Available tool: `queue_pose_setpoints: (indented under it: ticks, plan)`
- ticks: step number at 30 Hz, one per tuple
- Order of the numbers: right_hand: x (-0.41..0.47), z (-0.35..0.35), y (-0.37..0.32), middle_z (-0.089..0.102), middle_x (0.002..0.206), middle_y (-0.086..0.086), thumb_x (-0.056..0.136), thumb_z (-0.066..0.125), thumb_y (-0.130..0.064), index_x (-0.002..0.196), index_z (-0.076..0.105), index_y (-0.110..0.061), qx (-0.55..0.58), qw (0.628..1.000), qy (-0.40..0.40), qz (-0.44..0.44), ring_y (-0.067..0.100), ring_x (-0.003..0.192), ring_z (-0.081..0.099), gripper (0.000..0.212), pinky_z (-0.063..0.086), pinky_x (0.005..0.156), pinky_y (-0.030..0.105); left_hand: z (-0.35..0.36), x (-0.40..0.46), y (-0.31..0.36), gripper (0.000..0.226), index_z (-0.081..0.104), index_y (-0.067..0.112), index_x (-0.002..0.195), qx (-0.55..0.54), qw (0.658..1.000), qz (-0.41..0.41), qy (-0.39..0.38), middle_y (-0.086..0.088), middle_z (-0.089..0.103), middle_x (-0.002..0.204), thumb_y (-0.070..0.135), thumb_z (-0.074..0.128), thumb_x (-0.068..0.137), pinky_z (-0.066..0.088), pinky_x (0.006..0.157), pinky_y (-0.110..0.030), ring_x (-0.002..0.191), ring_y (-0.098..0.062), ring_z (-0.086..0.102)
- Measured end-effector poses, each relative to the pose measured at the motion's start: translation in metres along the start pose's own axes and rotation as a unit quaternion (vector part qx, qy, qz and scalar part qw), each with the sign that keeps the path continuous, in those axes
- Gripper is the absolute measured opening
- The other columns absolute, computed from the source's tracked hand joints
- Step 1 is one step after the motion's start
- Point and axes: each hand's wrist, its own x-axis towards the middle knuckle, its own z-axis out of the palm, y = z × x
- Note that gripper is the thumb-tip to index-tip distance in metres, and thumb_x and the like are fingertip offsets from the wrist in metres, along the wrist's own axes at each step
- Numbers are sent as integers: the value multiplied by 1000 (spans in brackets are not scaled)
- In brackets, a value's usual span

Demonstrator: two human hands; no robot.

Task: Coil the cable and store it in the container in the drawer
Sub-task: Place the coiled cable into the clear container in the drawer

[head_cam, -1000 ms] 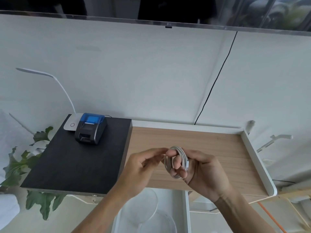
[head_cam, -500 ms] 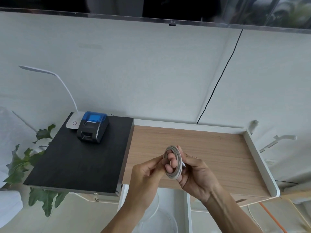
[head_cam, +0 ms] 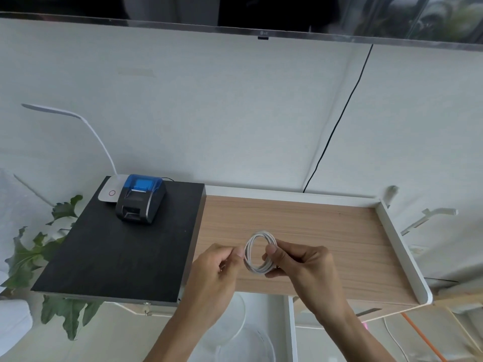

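**Coiled cable held in both hands above the wooden desk**

A pale wall (head_cam: pixel 209 105) fills most of the frame, with the dark lower edge of a monitor (head_cam: pixel 264 27) along the top and a thin black cord (head_cam: pixel 337 121) running down the wall toward the desk. Across the middle right lies a light wooden desk (head_cam: pixel 326 226) with a raised white rim. To its left, touching its edge, sits a black board (head_cam: pixel 112 257). At the board's far corner stands a small dark printer with a blue lid (head_cam: pixel 141 198), just beside the white base of a desk lamp (head_cam: pixel 109 192) whose thin neck arches to the upper left. Green plant leaves (head_cam: pixel 31 252) show at the left edge.

At the bottom centre an open white drawer (head_cam: pixel 291 330) holds a clear container (head_cam: pixel 251 346), partly hidden by the forearms.

The right hand (head_cam: pixel 305 265) is closed around the right side of the white cable (head_cam: pixel 257 253), wound into a round coil held upright over the desk's near edge. The left hand (head_cam: pixel 219 267) pinches the coil's left side between thumb and fingertips.
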Motion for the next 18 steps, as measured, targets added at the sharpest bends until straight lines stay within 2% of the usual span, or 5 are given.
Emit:
queue_pose_setpoints:
  ticks: [3,5,7,11,18]
  plan:
    - [0,-4,2,85,76,-1,95,79,-21,100,89,-21,-45,999,13,-16,20,67,83,11,63,73,33,-12,1,-1,33,79,29,87,73,996,6,-41,12,66,98,51,60,101,52,84,-22,94,-5,66]
    - [1,-5,5,84,74,-1,95,79,-21,99,89,-21,-75,996,21,-36,17,65,82,10,61,69,27,-18,3,0,37,78,27,80,82,995,-7,-56,16,64,74,53,61,100,48,67,-20,69,-2,61]
    - [2,-2,8,82,72,-1,95,79,-20,100,89,-20,-102,993,28,-52,13,64,81,11,57,64,18,-22,5,1,36,79,17,80,-56,993,-88,-63,13,58,56,42,65,102,39,51,-18,49,-1,49]
    - [2,3,10,80,72,-1,95,79,-18,101,89,-21,-125,989,27,-79,9,61,79,12,53,60,13,-20,5,6,18,80,-3,92,-291,937,-190,-38,-14,76,71,13,75,97,43,44,-25,56,-19,68]
    - [3,7,10,80,73,-4,95,79,-15,101,89,-24,-141,985,25,-99,8,59,79,15,53,57,14,6,-7,-3,16,74,16,79,-70,988,13,136,4,80,65,19,84,91,59,49,-31,56,-15,76]
